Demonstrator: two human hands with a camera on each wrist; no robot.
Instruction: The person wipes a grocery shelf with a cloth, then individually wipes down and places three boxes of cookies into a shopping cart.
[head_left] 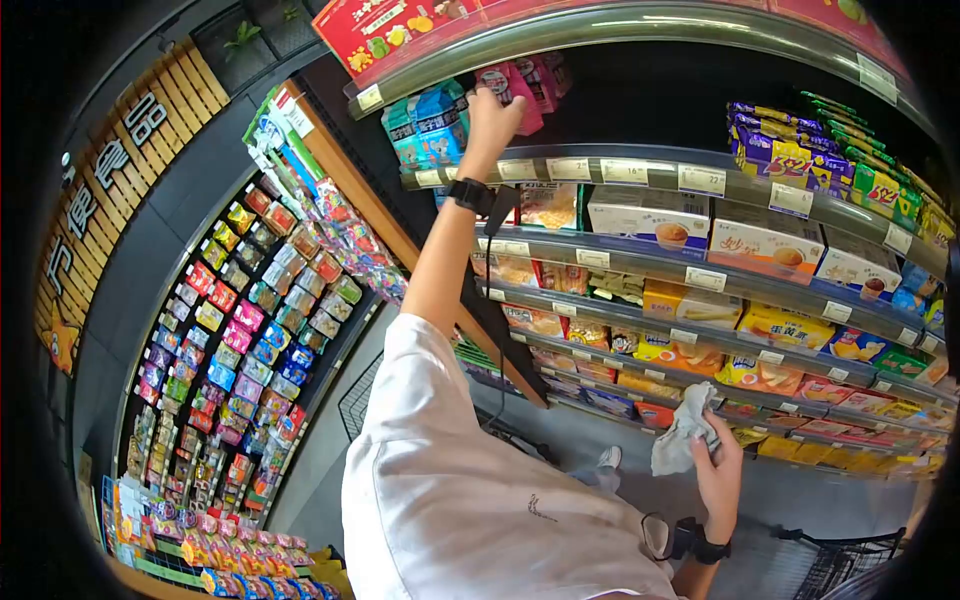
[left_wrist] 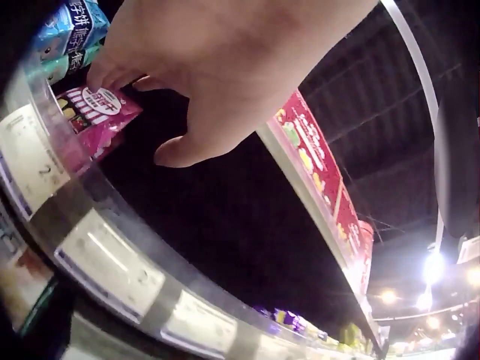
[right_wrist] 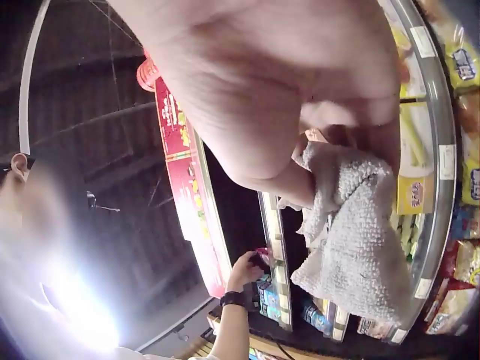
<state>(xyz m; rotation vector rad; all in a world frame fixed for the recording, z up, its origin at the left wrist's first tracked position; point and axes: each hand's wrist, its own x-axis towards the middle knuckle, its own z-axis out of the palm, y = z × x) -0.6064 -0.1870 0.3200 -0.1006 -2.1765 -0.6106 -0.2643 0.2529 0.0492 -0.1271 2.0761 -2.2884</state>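
Note:
My left hand reaches onto the upper shelf at pink snack bags. In the left wrist view its bent fingertips are right at a pink bag, while the thumb stands apart from it. Blue and teal snack bags stand just left of the pink ones. Lower down, in front of the shelves, my right hand holds a crumpled grey-white cloth. Seen from the right wrist, the cloth hangs from between thumb and fingers, which it partly hides.
The upper shelf's front edge carries price tags. Purple and green packets stand at its right end, and boxed goods fill the shelf beneath. A wooden side panel bounds the left. A black wire basket is at lower right.

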